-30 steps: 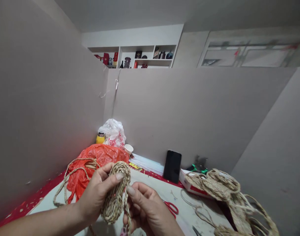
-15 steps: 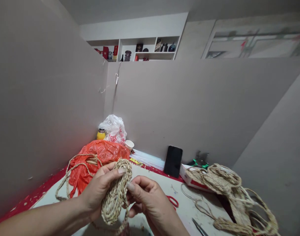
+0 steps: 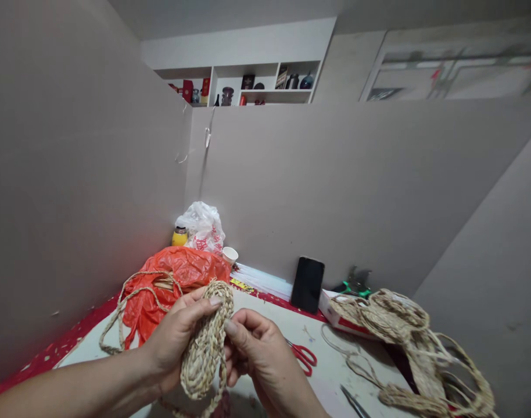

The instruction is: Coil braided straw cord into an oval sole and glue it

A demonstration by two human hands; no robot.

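Note:
A long oval piece of woven straw braid (image 3: 203, 354), shaped like a small sole, is held upright above the table. My left hand (image 3: 176, 331) is closed around its left side, thumb pressed on the upper face. At the right edge, my right hand (image 3: 261, 354) pinches with thumb and forefinger where the loose braid (image 3: 222, 380) meets the piece. That braid hangs below the hand and curves toward the bottom of the view. The fingertips of my right hand are partly hidden behind the thumb.
Red-handled scissors (image 3: 305, 357) lie right of my right hand, with a pointed metal tool (image 3: 353, 400) nearer. Coiled straw braid (image 3: 400, 325) spills from a box at right. A phone (image 3: 308, 284) leans on the partition. An orange plastic bag (image 3: 178, 267) and paper cup (image 3: 230, 255) stand behind.
My right hand has shifted slightly down and left, uncovering more of the red scissors. The hanging braid has swung a little. My left hand keeps its hold on the woven piece.

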